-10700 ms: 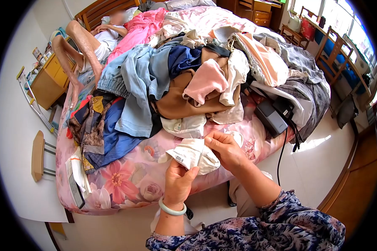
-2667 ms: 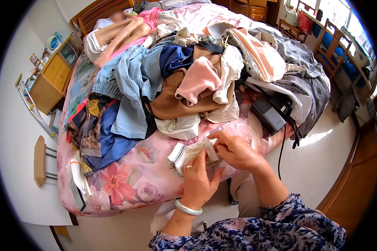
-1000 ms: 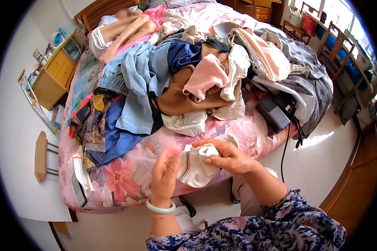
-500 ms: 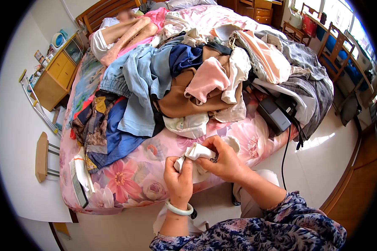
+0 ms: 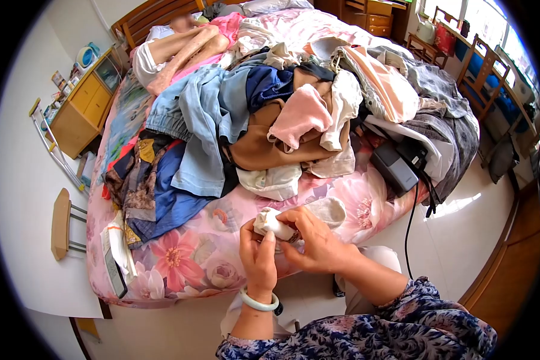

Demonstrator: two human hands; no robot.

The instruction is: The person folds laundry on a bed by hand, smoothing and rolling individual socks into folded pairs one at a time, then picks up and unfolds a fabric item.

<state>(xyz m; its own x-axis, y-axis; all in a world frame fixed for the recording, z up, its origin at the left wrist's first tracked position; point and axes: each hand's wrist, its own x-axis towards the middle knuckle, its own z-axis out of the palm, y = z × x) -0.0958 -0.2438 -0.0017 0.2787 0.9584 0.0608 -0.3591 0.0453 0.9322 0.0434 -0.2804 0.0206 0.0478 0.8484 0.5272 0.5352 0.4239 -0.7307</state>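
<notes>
A rolled-up white sock [image 5: 268, 222] is between my two hands at the front edge of the bed. My left hand [image 5: 258, 259] is closed round its left end, thumb on top, with a pale bangle on the wrist. From the right, my right hand [image 5: 318, 244] grips it with bent fingers; dark lettering shows partly under them. Behind my right hand, a flat off-white sock foot [image 5: 328, 212] lies on the floral sheet [image 5: 222, 270]. Whether it joins the rolled part is hidden by my fingers.
A heap of clothes, with blue denim [image 5: 201, 138] and a pink cloth [image 5: 301, 117], covers the bed's middle. A grey box [image 5: 393, 170] with a black cable lies right. Another person's legs [image 5: 186, 54] rest at the back left. A crutch [image 5: 57, 150] leans left.
The white sock has gone from a loose fold to a tighter, rounder bundle. My right hand has shifted its fingers and turned lower. The view has moved slightly.
</notes>
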